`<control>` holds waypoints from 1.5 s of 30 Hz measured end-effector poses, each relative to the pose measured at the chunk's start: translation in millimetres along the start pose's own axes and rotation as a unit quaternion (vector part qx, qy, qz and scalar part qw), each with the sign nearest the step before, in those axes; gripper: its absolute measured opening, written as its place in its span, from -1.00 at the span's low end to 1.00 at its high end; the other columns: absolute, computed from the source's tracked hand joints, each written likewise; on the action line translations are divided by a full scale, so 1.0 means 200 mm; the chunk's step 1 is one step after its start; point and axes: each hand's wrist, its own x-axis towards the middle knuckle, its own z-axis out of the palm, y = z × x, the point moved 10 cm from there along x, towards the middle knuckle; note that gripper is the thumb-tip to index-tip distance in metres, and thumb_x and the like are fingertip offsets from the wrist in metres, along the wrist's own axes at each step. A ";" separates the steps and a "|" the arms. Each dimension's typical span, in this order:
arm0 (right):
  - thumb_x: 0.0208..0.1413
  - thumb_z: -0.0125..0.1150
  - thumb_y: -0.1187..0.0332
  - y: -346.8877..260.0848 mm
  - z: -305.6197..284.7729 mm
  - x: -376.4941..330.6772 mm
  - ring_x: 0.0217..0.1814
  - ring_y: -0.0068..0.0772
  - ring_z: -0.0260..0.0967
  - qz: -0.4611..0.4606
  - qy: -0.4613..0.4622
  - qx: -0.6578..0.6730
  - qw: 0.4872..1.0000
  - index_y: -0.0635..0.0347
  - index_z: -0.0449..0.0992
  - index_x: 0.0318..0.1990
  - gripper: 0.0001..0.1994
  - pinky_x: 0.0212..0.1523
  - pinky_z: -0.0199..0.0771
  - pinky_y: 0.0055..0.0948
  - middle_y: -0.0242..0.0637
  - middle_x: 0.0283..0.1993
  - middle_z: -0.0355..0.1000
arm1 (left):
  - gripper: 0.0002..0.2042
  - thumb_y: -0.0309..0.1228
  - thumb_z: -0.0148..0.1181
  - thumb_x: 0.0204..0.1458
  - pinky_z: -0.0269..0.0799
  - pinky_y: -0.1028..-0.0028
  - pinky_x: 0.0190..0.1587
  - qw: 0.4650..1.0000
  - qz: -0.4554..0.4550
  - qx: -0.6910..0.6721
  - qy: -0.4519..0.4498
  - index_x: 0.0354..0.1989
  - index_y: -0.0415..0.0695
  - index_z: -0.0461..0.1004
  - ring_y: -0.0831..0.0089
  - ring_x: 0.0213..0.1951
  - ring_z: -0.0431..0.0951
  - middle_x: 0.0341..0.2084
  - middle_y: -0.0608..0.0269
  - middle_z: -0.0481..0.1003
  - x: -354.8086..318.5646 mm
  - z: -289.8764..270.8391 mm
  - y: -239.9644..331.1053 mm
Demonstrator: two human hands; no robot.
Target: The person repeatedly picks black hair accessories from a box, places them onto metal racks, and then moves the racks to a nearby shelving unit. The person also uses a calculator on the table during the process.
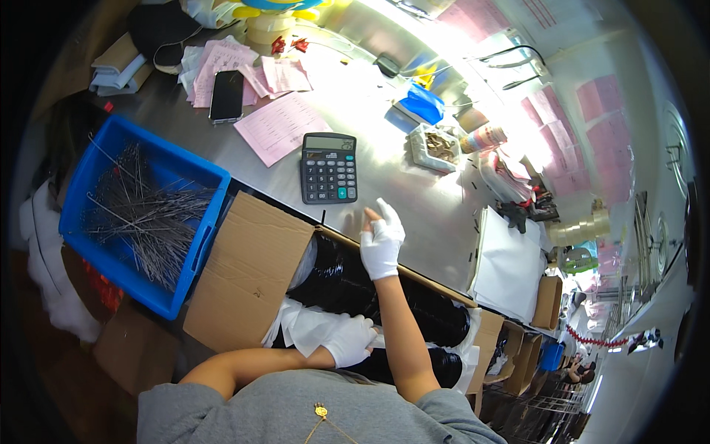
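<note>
My right hand [382, 244], in a white glove with bare skin showing at a fingertip, is raised over the near edge of the metal table. Its fingers are partly stretched out and apart, with nothing seen in them. Just beyond lies a dark calculator [329, 169]. My left hand [350, 341], also white-gloved, is lower, over an open cardboard box. Its fingers are curled beside white paper [305, 325]; whatever they grip is hidden. Shiny black wrapped bundles [336, 275] lie in the box, whose brown flap [248, 270] is folded out to the left.
A blue bin [200, 277] of thin metal rods [144, 214] stands at the left. Pink slips [281, 127] and a phone [226, 96] lie on the metal table [414, 222]. At the right are a small plastic tub [435, 148] and a stack of white sheets [510, 259].
</note>
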 end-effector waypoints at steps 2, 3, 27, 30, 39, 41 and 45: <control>-0.08 0.30 0.54 -0.02 -0.07 -0.10 0.14 0.16 0.44 -0.019 0.007 -0.008 1.000 0.17 0.64 -0.13 -0.71 0.17 0.43 -0.02 0.03 0.10 0.50 | -0.73 -0.22 0.23 0.00 0.43 0.13 -0.15 1.000 0.009 0.014 0.014 -0.17 -0.06 0.61 0.21 -0.15 0.56 -0.23 0.21 0.55 0.00 0.00 0.01; -0.09 0.30 0.55 -0.03 -0.11 -0.14 0.12 0.16 0.45 -0.036 0.010 -0.015 0.999 0.16 0.63 -0.13 -0.70 0.15 0.44 -0.02 0.03 0.09 0.51 | -0.74 -0.22 0.23 0.00 0.43 0.14 -0.18 0.999 0.018 0.020 0.027 -0.19 -0.07 0.60 0.22 -0.17 0.56 -0.25 0.21 0.54 0.00 -0.01 0.02; 0.14 0.17 0.47 -1.70 -1.56 -0.30 -0.01 -0.05 0.53 -0.383 -0.040 0.394 0.835 0.15 0.52 0.02 -0.72 0.03 0.48 -0.14 -0.06 -0.03 0.57 | -0.65 -0.36 0.24 -0.05 0.15 0.02 0.27 0.962 0.048 0.227 0.145 -0.06 -0.22 0.57 0.00 0.17 0.39 0.04 -0.01 0.50 -0.42 -0.41 0.08; 0.14 0.16 0.48 -1.65 -1.63 -0.33 -0.01 -0.05 0.52 -0.378 -0.036 0.380 0.843 0.17 0.52 0.03 -0.72 0.03 0.48 -0.17 -0.06 -0.03 0.56 | -0.60 -0.39 0.26 -0.05 0.04 -0.03 0.35 0.952 -0.016 0.228 0.202 0.02 -0.21 0.54 0.00 0.23 0.37 0.12 -0.04 0.47 -0.43 -0.46 -0.03; 0.14 0.15 0.53 -0.73 -0.87 0.10 0.08 -0.01 0.46 -0.056 -0.002 0.268 0.962 0.24 0.52 0.09 -0.67 0.11 0.45 -0.24 -0.03 0.04 0.52 | -0.54 -0.38 0.27 -0.09 -0.08 -0.15 0.37 0.918 -0.125 0.185 0.328 0.06 -0.17 0.51 -0.04 0.34 0.19 0.26 0.00 0.32 -0.67 -0.58 -0.13; 0.15 0.19 0.45 -0.50 -0.45 0.21 0.12 0.10 0.43 -0.065 0.018 0.192 0.979 0.15 0.49 0.14 -0.63 0.15 0.43 -0.17 0.03 0.15 0.44 | -0.49 -0.35 0.28 -0.08 -0.11 -0.15 0.39 0.912 -0.178 0.202 0.310 0.12 -0.20 0.47 -0.06 0.37 0.15 0.27 -0.06 0.29 -0.75 -0.58 -0.17; 0.19 0.20 0.24 -0.03 0.25 0.31 0.09 0.04 0.45 0.010 -0.092 0.045 0.995 -0.10 0.47 0.19 -0.61 0.11 0.48 -0.07 -0.19 0.18 0.45 | -0.41 -0.24 0.30 -0.06 -0.07 -0.12 0.39 0.939 -0.220 0.179 0.194 0.21 -0.14 0.42 -0.03 0.38 0.15 0.27 -0.08 0.31 -0.83 -0.49 -0.28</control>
